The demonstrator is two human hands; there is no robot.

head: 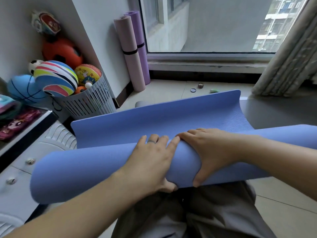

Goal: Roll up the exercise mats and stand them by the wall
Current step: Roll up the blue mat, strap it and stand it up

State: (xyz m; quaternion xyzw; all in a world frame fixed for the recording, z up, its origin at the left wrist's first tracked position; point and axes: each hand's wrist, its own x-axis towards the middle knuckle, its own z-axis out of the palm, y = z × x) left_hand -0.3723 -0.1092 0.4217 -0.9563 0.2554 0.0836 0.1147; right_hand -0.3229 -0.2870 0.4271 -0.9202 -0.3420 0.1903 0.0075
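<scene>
Head view

- Blue mat (106,169): the item being worked on. The near part is wound into a thick roll lying crosswise in front of the person. The far part lies flat and is not yet rolled. Its far edge curls up a little.
- Left hand (151,162): on the blue mat's roll, left of its middle. The fingers are spread over the top and the thumb is tucked under the near side, so it grips the roll. A ring is on one finger.
- Right hand (211,152): just right of the left hand, fingertips nearly touching it. The fingers lie over the crest and the thumb hooks beneath, also grasping the roll.
- Lilac mat (127,54) and purple mat (143,48): well beyond the blue mat's far edge. Both are rolled and banded, standing upright side by side against the wall (103,40). These two look finished.
- Grey mat (274,109): lies flat to the right of the blue mat and partly under it.
- Basket (89,103): beyond the blue mat's left corner, heaped with balls.
- Window (205,23): beyond the blue mat, past the standing rolls.
- Step in hand, as I judge it: rolling, roughly halfway through this mat.
- Next move, as I judge it: push the roll forward over the flat part with even pressure from both hands, so the ends stay flush and the coil stays tight.
</scene>
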